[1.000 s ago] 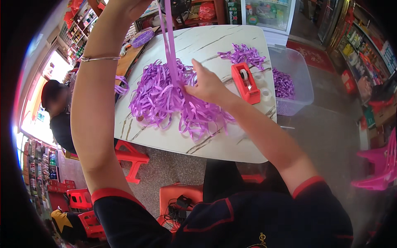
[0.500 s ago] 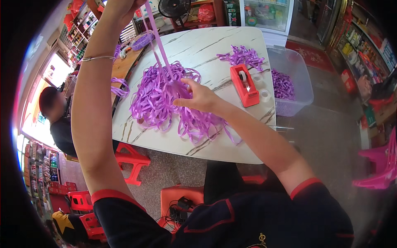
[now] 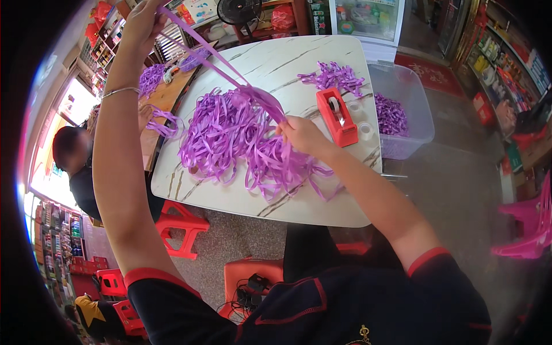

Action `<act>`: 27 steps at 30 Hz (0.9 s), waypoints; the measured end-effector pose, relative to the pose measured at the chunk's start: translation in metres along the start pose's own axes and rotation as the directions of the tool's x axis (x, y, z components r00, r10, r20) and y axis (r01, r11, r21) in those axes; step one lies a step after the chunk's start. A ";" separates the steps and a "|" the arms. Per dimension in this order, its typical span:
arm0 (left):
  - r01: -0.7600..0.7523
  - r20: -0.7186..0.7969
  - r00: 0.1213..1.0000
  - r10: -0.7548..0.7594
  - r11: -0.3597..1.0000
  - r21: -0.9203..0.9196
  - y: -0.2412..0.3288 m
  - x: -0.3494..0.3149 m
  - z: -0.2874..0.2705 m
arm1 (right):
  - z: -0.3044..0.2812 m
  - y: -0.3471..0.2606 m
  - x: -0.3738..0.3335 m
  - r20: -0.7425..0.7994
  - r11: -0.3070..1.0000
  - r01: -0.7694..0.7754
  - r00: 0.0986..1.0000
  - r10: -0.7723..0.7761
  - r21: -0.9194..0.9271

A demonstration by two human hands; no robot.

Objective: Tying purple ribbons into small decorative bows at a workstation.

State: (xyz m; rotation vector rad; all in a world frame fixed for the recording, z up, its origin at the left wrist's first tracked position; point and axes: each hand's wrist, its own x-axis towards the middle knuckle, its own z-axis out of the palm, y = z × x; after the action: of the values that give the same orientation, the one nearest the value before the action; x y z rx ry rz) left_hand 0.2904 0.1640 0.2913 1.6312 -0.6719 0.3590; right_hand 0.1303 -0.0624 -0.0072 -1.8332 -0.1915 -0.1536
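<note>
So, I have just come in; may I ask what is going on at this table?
A person holds purple ribbon strands above a white table: the left hand has them raised at the upper left, and the right hand grips them lower down. Below lies a loose, tangled ribbon pile. Farther to the right, a smaller purple heap lies beyond a red tape dispenser, and a clear bin beside the table holds more purple pieces.

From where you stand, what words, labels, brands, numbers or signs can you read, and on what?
Wording isn't copied here, only placed:
Dark green panel left of the fridge: pale lettering.
Red mat: characters, blurred.
Right-hand shelf packages: too small to read.
Purple ribbon pile: none visible.
</note>
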 end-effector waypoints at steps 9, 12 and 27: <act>0.116 0.138 0.986 -0.098 0.985 -0.130 -0.012 0.002 -0.034 | -0.037 0.018 -0.028 0.188 0.688 0.108 0.981 0.042 -0.717; 0.115 0.186 0.977 -0.108 0.993 -0.026 -0.003 -0.010 -0.033 | -0.055 -0.002 -0.047 0.169 0.639 0.139 0.986 -0.014 -0.757; 0.229 0.654 0.753 -0.068 0.960 -0.164 0.062 -0.181 0.131 | -0.005 0.020 -0.031 0.445 0.750 0.206 0.886 0.129 -0.628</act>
State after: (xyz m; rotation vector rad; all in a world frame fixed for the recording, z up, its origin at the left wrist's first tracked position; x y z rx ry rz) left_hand 0.0927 0.0728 0.2103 1.5538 -1.0452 -0.4256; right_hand 0.1039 -0.0734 -0.0308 -2.5731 -0.5766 0.2353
